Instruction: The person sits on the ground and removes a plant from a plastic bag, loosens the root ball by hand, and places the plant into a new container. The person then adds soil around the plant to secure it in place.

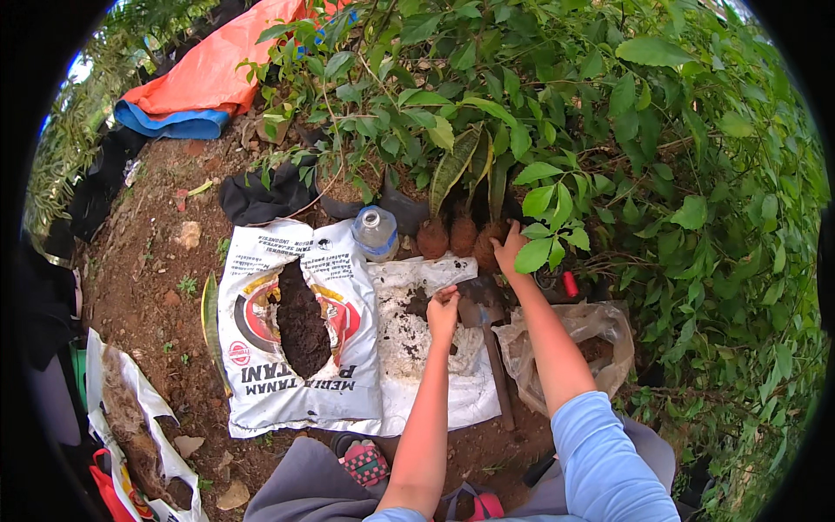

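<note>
Three snake plant leaves stand upright in round brown fibrous balls, side by side at the middle. My right hand (509, 246) has its fingers round the rightmost ball (484, 247); a green leaf partly covers that hand. Closer to me, my left hand (444, 304) is closed, fingertips pressed together beside the dark blade of a hand tool (496, 370). What those fingers hold, if anything, I cannot make out. The tool lies with its handle toward me, on the edge of a soil-stained white sack (470, 396).
A torn white bag of dark soil (302, 326) lies left of the sack, a clear plastic bottle (376, 233) behind it. A crumpled clear plastic bag (609, 326) and a red spool (570, 284) are at right. Another bag with brown fibre (130, 418) sits lower left. Leafy shrubs (687, 217) overhang the right.
</note>
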`<control>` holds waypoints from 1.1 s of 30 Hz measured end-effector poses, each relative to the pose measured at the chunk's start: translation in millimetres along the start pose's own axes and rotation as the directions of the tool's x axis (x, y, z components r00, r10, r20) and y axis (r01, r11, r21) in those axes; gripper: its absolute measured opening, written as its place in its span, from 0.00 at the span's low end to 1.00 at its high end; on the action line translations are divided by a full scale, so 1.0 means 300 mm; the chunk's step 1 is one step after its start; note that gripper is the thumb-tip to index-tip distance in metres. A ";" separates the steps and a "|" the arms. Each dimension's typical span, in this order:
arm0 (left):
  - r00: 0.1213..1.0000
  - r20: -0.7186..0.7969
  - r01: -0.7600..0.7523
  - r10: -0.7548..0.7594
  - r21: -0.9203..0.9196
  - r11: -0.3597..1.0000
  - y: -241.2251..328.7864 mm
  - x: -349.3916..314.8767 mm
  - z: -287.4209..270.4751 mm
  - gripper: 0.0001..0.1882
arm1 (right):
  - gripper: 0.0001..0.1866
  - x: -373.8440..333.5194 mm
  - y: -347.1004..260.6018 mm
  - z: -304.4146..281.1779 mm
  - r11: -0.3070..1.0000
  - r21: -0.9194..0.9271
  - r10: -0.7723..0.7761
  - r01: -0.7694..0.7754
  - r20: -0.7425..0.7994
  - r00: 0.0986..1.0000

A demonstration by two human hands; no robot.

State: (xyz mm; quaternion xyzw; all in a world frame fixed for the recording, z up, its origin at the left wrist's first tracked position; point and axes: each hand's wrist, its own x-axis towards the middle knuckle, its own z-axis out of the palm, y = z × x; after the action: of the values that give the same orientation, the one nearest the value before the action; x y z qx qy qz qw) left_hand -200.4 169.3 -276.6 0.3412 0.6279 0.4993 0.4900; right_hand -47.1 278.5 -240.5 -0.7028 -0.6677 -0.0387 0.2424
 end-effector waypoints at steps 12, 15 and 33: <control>0.987 -0.142 0.083 -0.069 0.088 0.993 0.040 -0.107 -0.128 0.09 | 0.17 -0.310 -0.363 -0.251 0.945 -0.002 0.219 -0.327 0.746 0.629; 0.974 -0.227 0.054 0.003 0.244 0.968 0.021 -0.172 -0.191 0.08 | 0.20 -0.511 -0.341 -0.240 0.947 -0.232 0.315 -0.223 0.524 0.792; 0.855 0.503 -0.499 0.128 0.728 0.470 -0.268 -0.744 -0.084 0.39 | 0.25 -0.680 0.000 -0.337 0.994 0.022 0.065 -0.105 0.651 0.757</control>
State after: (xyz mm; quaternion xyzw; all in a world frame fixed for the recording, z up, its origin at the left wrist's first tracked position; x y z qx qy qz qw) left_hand -155.5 -64.6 -292.0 0.7341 0.6050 0.1423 0.2735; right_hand -41.4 51.1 -228.9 -0.6952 -0.6784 0.2369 0.0180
